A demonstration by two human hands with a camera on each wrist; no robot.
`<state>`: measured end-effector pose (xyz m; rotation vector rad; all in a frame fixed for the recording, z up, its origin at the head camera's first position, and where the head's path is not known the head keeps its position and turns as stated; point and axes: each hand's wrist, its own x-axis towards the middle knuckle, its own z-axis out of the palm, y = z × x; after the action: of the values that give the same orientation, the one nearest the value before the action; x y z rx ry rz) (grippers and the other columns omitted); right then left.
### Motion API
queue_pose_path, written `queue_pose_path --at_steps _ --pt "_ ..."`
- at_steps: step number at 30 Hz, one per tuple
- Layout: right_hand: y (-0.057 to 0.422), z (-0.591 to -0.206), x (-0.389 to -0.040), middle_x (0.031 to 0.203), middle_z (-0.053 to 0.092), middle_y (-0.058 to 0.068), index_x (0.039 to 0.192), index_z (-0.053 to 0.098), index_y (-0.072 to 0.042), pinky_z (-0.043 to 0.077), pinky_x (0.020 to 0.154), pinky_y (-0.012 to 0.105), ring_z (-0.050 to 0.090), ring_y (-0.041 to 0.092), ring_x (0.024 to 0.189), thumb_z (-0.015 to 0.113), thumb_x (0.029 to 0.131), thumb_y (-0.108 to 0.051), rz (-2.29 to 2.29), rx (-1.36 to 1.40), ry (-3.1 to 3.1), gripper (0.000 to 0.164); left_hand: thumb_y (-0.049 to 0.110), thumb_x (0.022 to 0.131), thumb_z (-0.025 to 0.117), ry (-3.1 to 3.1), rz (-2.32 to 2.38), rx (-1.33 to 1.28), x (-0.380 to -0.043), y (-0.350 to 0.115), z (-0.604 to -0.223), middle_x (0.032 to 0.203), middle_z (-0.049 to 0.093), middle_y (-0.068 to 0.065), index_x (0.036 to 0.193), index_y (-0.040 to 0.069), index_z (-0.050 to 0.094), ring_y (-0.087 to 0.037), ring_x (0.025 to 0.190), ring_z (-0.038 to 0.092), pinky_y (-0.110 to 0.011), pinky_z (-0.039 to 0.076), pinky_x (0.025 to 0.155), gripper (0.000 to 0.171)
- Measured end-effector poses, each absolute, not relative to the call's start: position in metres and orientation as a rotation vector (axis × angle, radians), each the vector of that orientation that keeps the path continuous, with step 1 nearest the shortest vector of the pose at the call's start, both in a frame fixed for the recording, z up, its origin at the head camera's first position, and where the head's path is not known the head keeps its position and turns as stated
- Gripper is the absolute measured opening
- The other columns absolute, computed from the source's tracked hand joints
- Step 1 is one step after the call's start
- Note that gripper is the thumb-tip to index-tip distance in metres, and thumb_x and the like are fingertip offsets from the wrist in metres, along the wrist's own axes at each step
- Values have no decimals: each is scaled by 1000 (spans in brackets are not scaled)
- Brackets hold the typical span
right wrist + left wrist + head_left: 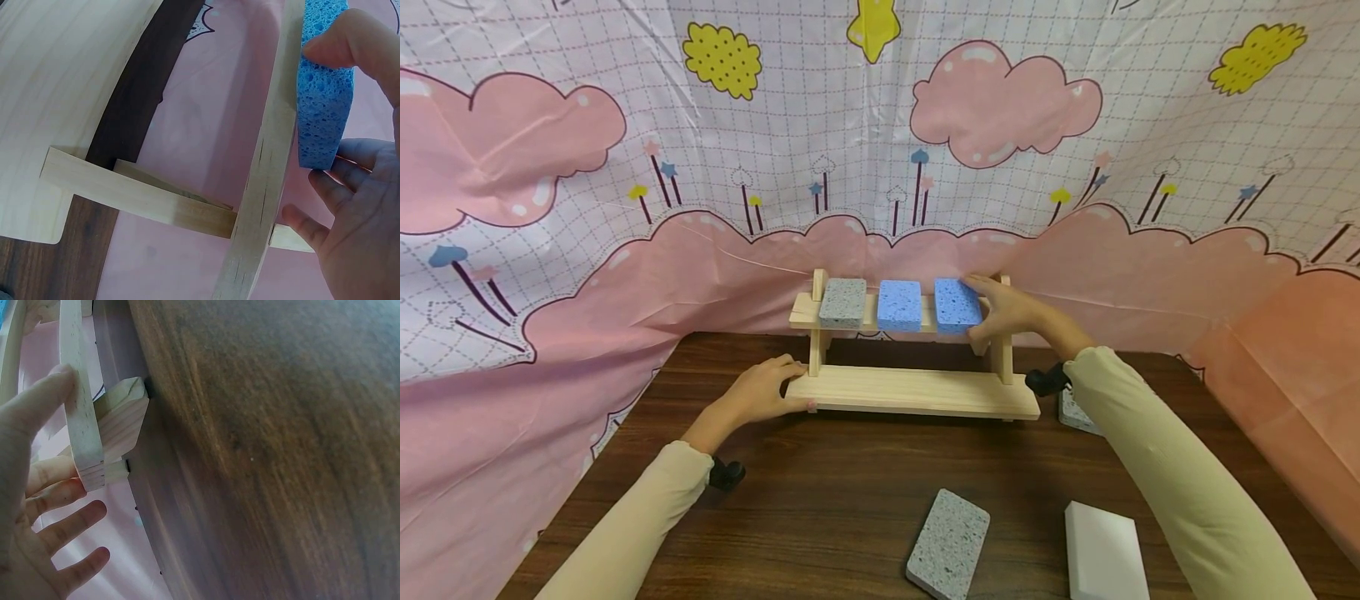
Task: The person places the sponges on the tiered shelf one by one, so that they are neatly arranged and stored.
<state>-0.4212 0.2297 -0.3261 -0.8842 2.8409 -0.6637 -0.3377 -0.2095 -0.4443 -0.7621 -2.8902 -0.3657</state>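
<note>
A small two-tier wooden shelf (910,392) stands at the back of the table. My right hand (1011,310) pinches a blue sponge (956,304) at the right of the upper tier, thumb on its near side and fingers around its far end. To its left on that tier sit a second blue sponge (898,305) and a grey sponge (843,302). My left hand (762,390) holds the left end of the lower board, with the thumb (47,397) on one side and two fingertips on the other. Its remaining fingers are spread in the left wrist view.
Nearer on the dark wooden table (805,500) lie a grey sponge (951,540) and a white block (1105,552). Another grey sponge (1077,414) is partly hidden behind the right sleeve. A patterned pink and white cloth (737,283) hangs right behind the shelf.
</note>
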Motion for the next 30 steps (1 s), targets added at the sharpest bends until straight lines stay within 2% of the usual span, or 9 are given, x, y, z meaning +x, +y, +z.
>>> queue_pose_path --at_steps 7,15,23,30 --pt "231 -325 -418 168 18 24 161 17 3 23 124 56 31 39 148 81 82 -20 -670 -825 2815 105 61 86 73 -2880 -359 -764 -338 -209 -445 132 63 -9 136 11 65 -33 121 62 -55 53 98 71" --pt "229 -323 -416 167 20 25 162 18 2 27 122 57 37 37 139 80 82 -21 -686 -820 2800 104 63 86 73 -2885 -368 -760 -338 -210 -444 132 62 -9 137 11 65 -34 121 62 -55 53 98 73" --pt "229 -322 -415 169 14 24 162 17 0 23 124 58 31 39 147 79 82 -24 -659 -814 2795 104 62 85 74 -2883 -366 -761 -339 -210 -445 132 63 -9 136 11 65 -33 121 62 -54 53 99 73" --pt "230 -323 -416 169 12 25 162 16 3 19 125 59 24 41 152 79 82 -22 -661 -853 2794 104 62 85 74 -2878 -367 -765 -339 -210 -445 130 63 -9 135 11 66 -33 120 63 -54 53 98 71"
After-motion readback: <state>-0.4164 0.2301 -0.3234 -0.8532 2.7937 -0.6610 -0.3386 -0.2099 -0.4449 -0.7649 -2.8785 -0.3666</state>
